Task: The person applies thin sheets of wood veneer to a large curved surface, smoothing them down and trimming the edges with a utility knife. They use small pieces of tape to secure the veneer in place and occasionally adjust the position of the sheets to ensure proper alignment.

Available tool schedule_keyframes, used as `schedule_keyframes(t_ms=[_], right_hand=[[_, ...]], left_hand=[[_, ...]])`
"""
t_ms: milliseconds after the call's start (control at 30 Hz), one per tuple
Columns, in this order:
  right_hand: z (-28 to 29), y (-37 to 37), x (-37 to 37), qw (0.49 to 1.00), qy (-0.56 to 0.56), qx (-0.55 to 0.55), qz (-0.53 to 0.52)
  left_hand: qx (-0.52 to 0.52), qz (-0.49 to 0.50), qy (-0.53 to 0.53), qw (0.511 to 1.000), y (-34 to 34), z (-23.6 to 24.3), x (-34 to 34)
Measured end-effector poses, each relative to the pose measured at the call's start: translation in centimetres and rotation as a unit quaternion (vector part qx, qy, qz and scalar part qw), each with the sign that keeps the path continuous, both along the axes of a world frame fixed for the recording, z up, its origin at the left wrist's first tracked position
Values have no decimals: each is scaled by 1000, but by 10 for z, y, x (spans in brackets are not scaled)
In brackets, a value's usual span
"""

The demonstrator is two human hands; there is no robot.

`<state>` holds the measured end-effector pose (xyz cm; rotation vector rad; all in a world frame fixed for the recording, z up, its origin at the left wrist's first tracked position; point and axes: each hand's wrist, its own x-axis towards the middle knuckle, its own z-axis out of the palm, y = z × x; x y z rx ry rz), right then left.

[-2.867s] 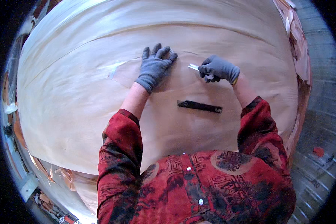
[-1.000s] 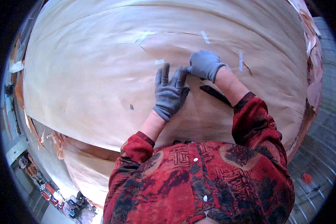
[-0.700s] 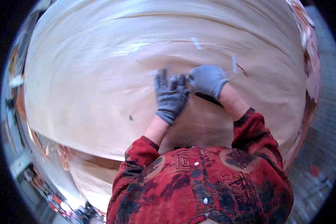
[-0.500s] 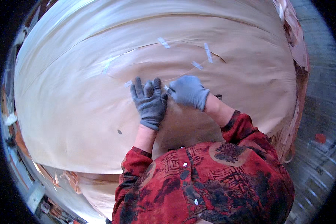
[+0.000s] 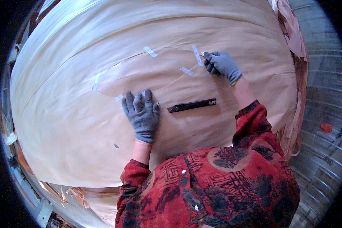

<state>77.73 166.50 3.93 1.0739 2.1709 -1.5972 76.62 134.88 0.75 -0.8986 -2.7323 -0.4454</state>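
Note:
A large thin beige sheet [image 5: 72, 125], like wood veneer, spreads under both hands. On it an almond-shaped patch [image 5: 129, 74] is outlined by a seam, with several short clear tape strips [image 5: 150, 51] across its edge. My left hand [image 5: 143, 119], in a grey glove, lies flat with fingers spread at the patch's near edge, partly over a tape strip. My right hand [image 5: 222, 64], gloved too, pinches a small whitish piece of tape [image 5: 204, 53] at the patch's right tip, beside a longer strip. Below it lies a black utility knife [image 5: 192, 105].
A small dark mark [image 5: 116, 146] shows on the sheet at lower left. Ragged sheet edges [image 5: 302, 57] hang along the right side. Beyond them is a grey ridged floor [image 5: 323, 83] with a red object [image 5: 326, 128]. Torn pieces [image 5: 79, 195] stick out below the near edge.
My right hand has moved from beside the left hand up and right to the patch's tip, uncovering the knife. My left hand stays at the near edge, fingers pressed down.

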Motion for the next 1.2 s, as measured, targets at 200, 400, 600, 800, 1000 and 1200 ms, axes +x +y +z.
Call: schedule_keyframes(t_ms=[200,400,600,800,1000,1200], right_hand=[[-6,16,-14,988,-73,109,84],[14,35,-3,901,-165,296,271],[12,38,2,778,-25,587,224],[-46,-13,-35,742,65,600,292],[-37,-51,-42,758,150,564,290],[-33,-73,-53,746,181,555,321]], left_hand=[[12,3,2,1000,0,-1,1],[20,7,-7,1000,1,-5,0],[38,-3,7,999,0,-6,0],[32,-5,-6,999,-3,-4,3],[41,-4,-9,999,-4,0,3],[105,7,-27,994,-8,1,-1]])
